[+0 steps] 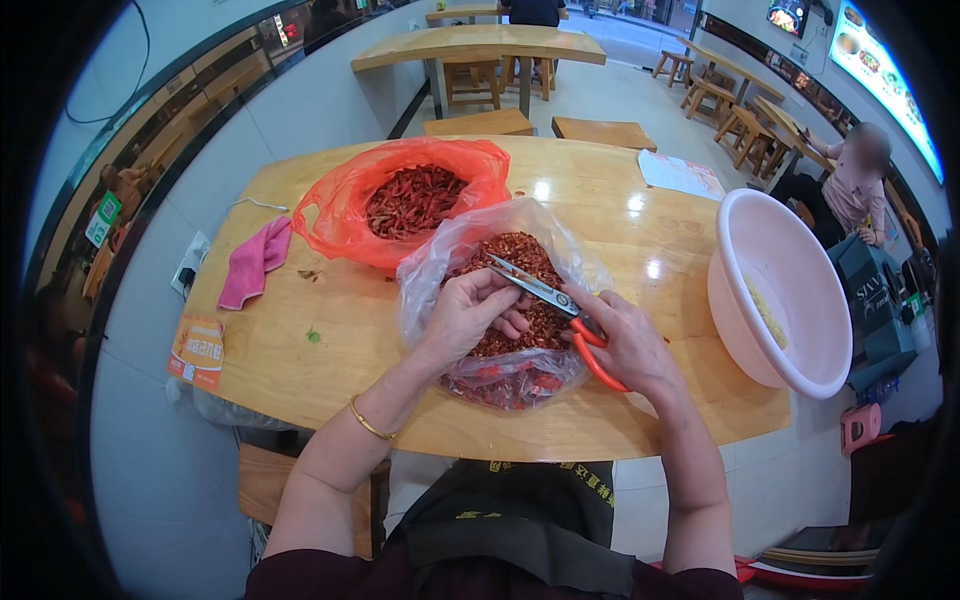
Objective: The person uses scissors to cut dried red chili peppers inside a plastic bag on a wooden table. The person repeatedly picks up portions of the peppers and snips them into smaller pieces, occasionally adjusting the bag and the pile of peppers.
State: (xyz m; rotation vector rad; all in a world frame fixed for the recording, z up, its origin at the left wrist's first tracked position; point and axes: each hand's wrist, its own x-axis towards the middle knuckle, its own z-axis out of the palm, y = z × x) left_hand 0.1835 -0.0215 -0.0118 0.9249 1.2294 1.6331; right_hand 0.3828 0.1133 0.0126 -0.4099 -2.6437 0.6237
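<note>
My right hand [630, 341] grips red-handled scissors [592, 360], whose metal blades point up and left over a clear plastic bag [420, 292]. Cut dried red chili pieces [536, 255] fill that bag. At the blades, my left hand [476, 307] has its thumb and fingertips pinched together; whether a chili is between them is too small to tell. Behind the clear bag and touching it, a red plastic bag [330, 217] lies spread around whole dried red chilies [416, 199].
A pink cloth [255, 262] and an orange card [196, 349] lie on the wooden table [337, 375] at left. A large pale pink basin [802, 300] leans at the right edge. Paper [679, 172] lies at the back right. A person [855, 172] sits beyond the basin.
</note>
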